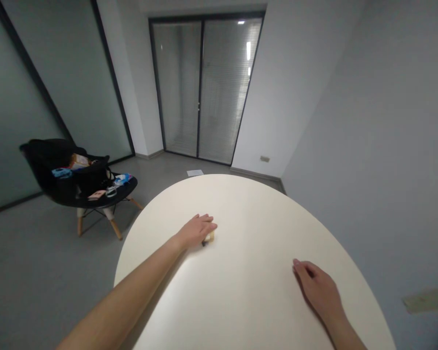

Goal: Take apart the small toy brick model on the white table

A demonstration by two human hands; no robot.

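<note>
My left hand [197, 230] reaches out over the white round table, palm down, its fingers bent over a small pale-yellow object [209, 237] with a dark part at its near end. Most of that object is hidden under the hand, so its kind cannot be told. On the right side of the tabletop rests my right hand [318, 289], loosely curled with thumb and forefinger close together. Nothing shows in it, and its other fingers are tucked out of sight.
The white table [255, 291] has a curved edge all round. Beyond it at the left stands a black chair [58, 194] holding a dark bag [91, 180] and several small items. A white sheet [194, 173] lies on the floor near the glass door [178, 87].
</note>
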